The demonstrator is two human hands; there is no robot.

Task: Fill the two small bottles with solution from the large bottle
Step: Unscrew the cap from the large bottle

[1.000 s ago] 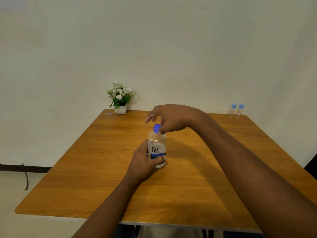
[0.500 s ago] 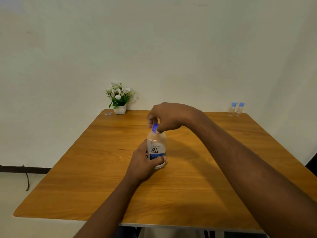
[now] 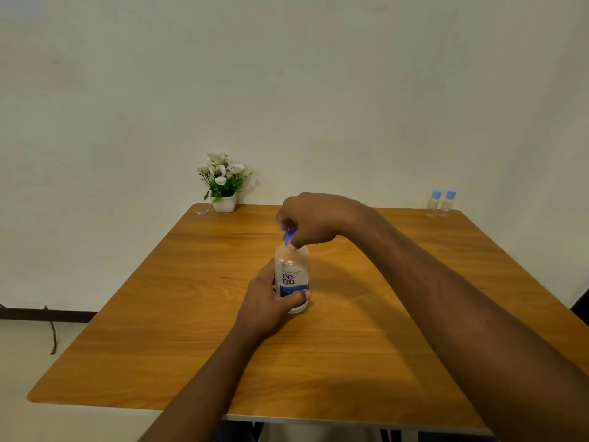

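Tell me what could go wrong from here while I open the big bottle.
The left hand grips the large bottle low down while the right hand works the blue cap; a squeeze as it opens could spurt solution onto the table.
The two small bottles stand capped at the far right corner, near the edge; a long reach could knock them off.

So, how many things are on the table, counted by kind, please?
large bottle: 1
small bottles: 2
potted plant: 1
small clear scrap beside the potted plant, too small to identify: 1
Total: 5
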